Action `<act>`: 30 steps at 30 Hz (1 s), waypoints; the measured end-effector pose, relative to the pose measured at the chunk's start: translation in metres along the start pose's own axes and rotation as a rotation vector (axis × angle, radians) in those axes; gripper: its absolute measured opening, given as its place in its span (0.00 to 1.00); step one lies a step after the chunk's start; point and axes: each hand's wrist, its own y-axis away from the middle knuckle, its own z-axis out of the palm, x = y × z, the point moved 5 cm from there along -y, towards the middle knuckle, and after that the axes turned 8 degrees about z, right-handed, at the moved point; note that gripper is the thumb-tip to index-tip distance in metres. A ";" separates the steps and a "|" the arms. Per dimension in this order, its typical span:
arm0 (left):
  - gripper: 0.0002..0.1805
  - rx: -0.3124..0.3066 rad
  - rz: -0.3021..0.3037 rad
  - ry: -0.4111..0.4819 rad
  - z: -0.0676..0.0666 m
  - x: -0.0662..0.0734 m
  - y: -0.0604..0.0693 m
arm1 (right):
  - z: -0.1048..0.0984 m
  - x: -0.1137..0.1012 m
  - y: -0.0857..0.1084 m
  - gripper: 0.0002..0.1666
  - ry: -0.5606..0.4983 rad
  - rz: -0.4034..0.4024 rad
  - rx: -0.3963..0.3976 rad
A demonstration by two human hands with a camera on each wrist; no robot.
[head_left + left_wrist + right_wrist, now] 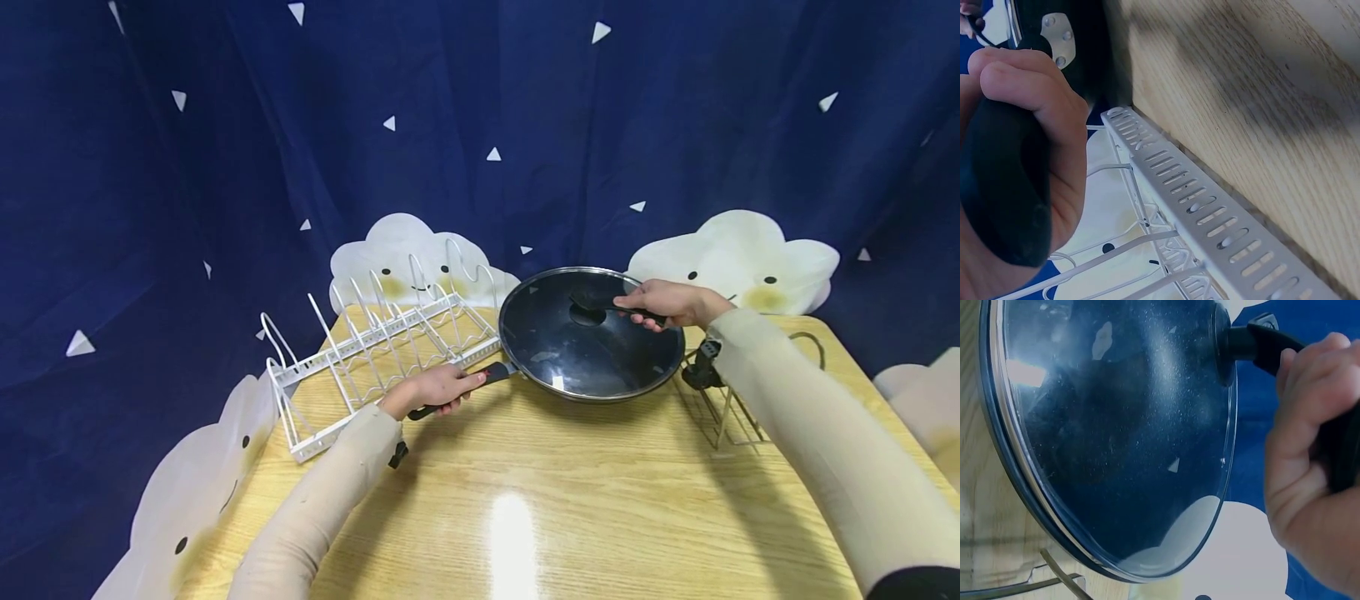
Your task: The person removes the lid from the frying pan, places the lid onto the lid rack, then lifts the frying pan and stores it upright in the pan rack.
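Note:
A black frying pan [1094,37] with a glass lid [551,354] on it is at the back middle of the table. My left hand [437,388] grips the pan's long black handle [493,372], its fingers curled round it in the left wrist view. On the right, my right hand [667,302] holds the lid's black handle [589,303], which sticks out sideways above the lid's centre. Seen from the right wrist, the lid's metal rim [1013,434] lies against the pan's edge. Whether the pan's base touches the table is hidden.
A white metal rack [375,346] with upright wire dividers stands left of the pan, close by my left hand. Right of the pan, partly behind my right forearm, is a thin wire rack [723,417]. A dark blue curtain [480,100] hangs behind the wooden table [600,500].

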 end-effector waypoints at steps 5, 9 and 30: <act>0.33 0.009 0.002 -0.010 -0.001 0.002 0.002 | 0.003 0.000 0.001 0.19 -0.059 0.002 0.012; 0.32 0.019 0.008 -0.021 -0.001 0.002 0.002 | 0.007 0.000 0.002 0.20 -0.123 -0.011 -0.005; 0.34 0.001 -0.011 -0.018 0.000 0.000 0.001 | 0.020 0.002 0.005 0.30 -0.332 -0.064 -0.169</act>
